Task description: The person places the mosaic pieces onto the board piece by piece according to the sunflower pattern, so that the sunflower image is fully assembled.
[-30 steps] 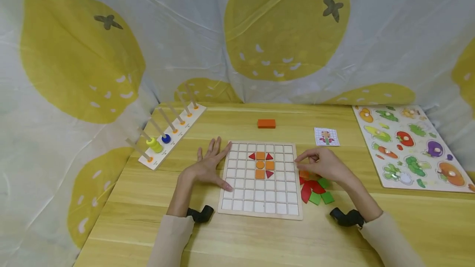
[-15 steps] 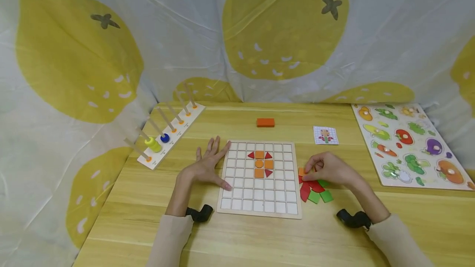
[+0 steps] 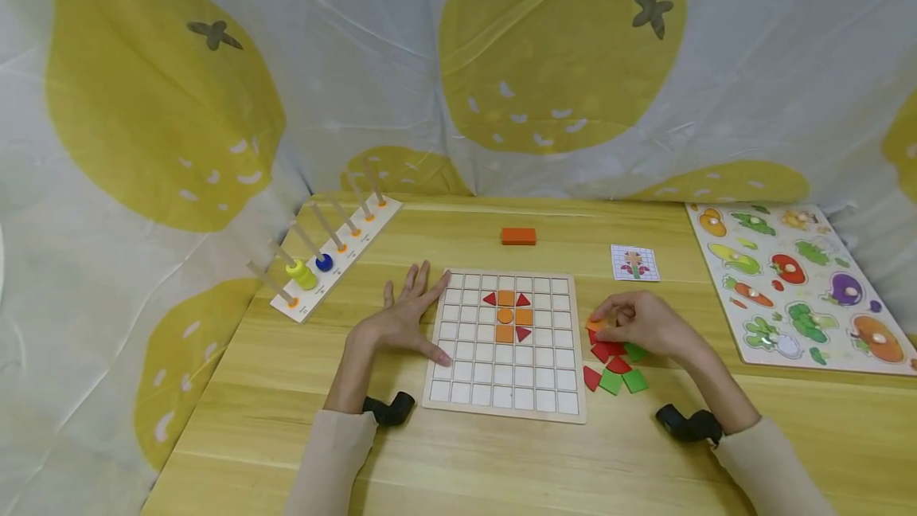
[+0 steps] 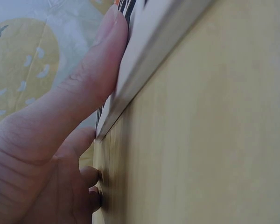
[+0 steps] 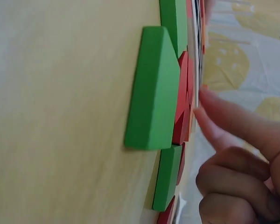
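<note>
Fingers on the left hand point(image 3: 401, 323): spread apart, along the 9 o'clock side of the gridded board point(image 3: 503, 396), with thumb over its frame toward 8 o'clock. On the right hand point(image 3: 639, 322): thumb and forefinger nearly together at an orange piece point(image 3: 596, 326); cannot tell whether clamped on it. Orange piece just beyond the board's 3 o'clock edge, partly hidden, long axis unclear. Just below toward 6 o'clock, on the table point(image 3: 501, 468), a close cluster of red pieces point(image 3: 619, 365) and green squares point(image 3: 634, 381). Board flat, square-looking, with side edges running roughly from 12 to 6 o'clock. On it, orange squares point(image 3: 524, 316) at 12, 3 and 6 o'clock of an orange disc point(image 3: 505, 316); red triangles point(image 3: 490, 299) at 10, 1 and 4, the first pointing to 9 o'clock.
</note>
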Available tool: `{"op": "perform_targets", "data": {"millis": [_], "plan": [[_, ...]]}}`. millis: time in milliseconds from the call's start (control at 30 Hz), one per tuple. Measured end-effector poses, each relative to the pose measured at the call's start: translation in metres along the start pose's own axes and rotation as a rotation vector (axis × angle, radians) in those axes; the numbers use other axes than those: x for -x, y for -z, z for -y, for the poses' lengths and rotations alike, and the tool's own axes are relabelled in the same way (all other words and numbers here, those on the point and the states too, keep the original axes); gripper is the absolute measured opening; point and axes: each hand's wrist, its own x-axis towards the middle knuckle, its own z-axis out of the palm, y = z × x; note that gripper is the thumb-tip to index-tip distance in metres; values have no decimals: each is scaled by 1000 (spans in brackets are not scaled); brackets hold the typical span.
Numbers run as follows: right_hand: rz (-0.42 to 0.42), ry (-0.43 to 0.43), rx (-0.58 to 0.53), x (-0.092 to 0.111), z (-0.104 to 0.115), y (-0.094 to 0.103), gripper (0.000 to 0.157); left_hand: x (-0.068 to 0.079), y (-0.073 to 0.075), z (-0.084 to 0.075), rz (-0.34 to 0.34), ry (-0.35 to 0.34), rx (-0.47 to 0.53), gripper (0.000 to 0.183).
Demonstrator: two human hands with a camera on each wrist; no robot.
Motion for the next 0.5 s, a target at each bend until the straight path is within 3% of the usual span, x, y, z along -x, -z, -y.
{"op": "perform_targets", "data": {"millis": [300, 500], "plan": [[117, 62, -6, 4, 2, 5, 25, 0, 0, -1, -1, 0, 5, 140], [126, 49, 9, 5, 4, 5, 19, 0, 0, 0, -2, 4, 1, 140]]}}
